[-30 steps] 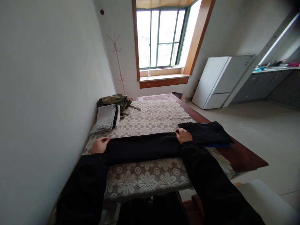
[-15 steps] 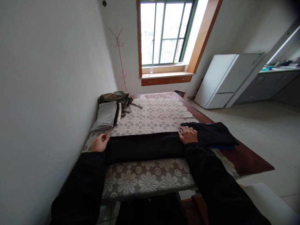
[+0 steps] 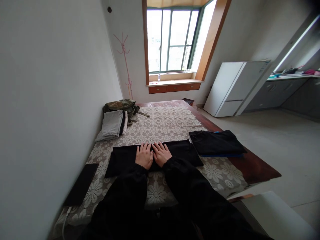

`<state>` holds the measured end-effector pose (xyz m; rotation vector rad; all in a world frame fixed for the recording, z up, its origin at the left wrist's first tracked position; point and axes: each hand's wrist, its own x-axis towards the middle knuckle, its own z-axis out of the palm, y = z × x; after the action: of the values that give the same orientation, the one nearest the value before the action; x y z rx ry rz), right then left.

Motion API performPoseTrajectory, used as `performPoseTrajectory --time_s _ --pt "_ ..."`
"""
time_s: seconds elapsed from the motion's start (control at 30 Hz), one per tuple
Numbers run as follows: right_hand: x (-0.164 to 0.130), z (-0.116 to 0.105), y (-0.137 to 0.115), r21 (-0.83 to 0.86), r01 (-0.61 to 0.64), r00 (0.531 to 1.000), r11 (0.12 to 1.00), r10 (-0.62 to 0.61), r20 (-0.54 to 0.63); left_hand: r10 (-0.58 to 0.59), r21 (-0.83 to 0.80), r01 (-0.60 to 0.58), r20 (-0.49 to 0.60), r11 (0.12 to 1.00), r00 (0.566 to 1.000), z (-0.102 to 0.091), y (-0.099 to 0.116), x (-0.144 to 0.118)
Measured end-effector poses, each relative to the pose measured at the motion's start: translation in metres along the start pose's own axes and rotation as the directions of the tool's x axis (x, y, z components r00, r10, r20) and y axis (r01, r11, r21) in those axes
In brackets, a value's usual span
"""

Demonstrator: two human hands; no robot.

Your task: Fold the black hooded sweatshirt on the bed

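Observation:
A long folded black garment (image 3: 180, 151) lies across the flowered tablecloth (image 3: 160, 116) in front of me; its exact kind does not show. Flat on its middle rests my left hand (image 3: 144, 156), fingers stretched out. My right hand (image 3: 161, 154) lies right beside it on the same cloth, also with its fingers extended. Neither hand grips anything. Just right of the garment is a stack of folded dark clothes (image 3: 217, 142), with a blue edge peeking out below.
At the far left, folded grey clothes (image 3: 112, 125) lie by a green backpack (image 3: 120, 106) against the wall. A flat black device (image 3: 81, 185) with a white cable (image 3: 65, 221) is near the left edge. A pale seat-like surface (image 3: 277, 213) stands at lower right.
Both hands have left the garment's two ends and come together at its middle, fingers now spread flat. The view has shifted, showing the black device at left.

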<state>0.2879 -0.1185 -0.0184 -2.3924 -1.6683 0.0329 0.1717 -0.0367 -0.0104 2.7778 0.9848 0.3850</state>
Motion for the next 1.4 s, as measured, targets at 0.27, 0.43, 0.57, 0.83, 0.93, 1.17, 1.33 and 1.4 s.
performPoseTrajectory --time_s 0.27,0.43,0.57,0.83,0.93,1.17,1.33,1.4 --pt "-0.003 0.020 0.004 0.004 -0.030 1.000 1.000 0.030 -0.007 -0.008 0.043 0.008 0.008 0.999 1.000 0.024 -0.006 -0.008" --pt "-0.001 0.020 0.003 0.000 -0.037 0.999 0.999 0.037 -0.005 -0.012 0.057 0.011 0.003 0.998 1.000 0.024 -0.005 -0.007" --pt "-0.002 0.019 0.003 0.003 -0.045 0.999 0.999 0.045 -0.010 -0.017 0.057 0.017 -0.002 0.998 1.000 0.024 -0.005 -0.008" --pt "-0.003 0.016 0.002 0.017 -0.076 0.997 0.997 0.076 0.015 -0.067 0.062 0.066 0.020 0.996 0.998 0.020 -0.010 -0.006" --pt "-0.004 0.013 0.011 0.020 -0.096 0.995 0.995 0.095 0.038 -0.096 0.068 0.093 0.033 0.993 0.995 0.017 -0.021 -0.003" --pt "-0.020 0.003 0.073 -0.049 -0.228 0.974 0.972 0.228 -0.009 -0.146 0.087 0.142 0.038 0.986 0.989 0.003 -0.053 -0.004" --pt "-0.033 -0.001 0.107 -0.079 -0.312 0.949 0.947 0.309 -0.056 -0.181 0.093 0.178 0.021 0.980 0.983 -0.008 -0.074 -0.012" --pt "-0.035 -0.002 0.111 -0.081 -0.315 0.948 0.945 0.311 -0.061 -0.191 0.095 0.189 0.012 0.977 0.982 -0.011 -0.080 -0.016"
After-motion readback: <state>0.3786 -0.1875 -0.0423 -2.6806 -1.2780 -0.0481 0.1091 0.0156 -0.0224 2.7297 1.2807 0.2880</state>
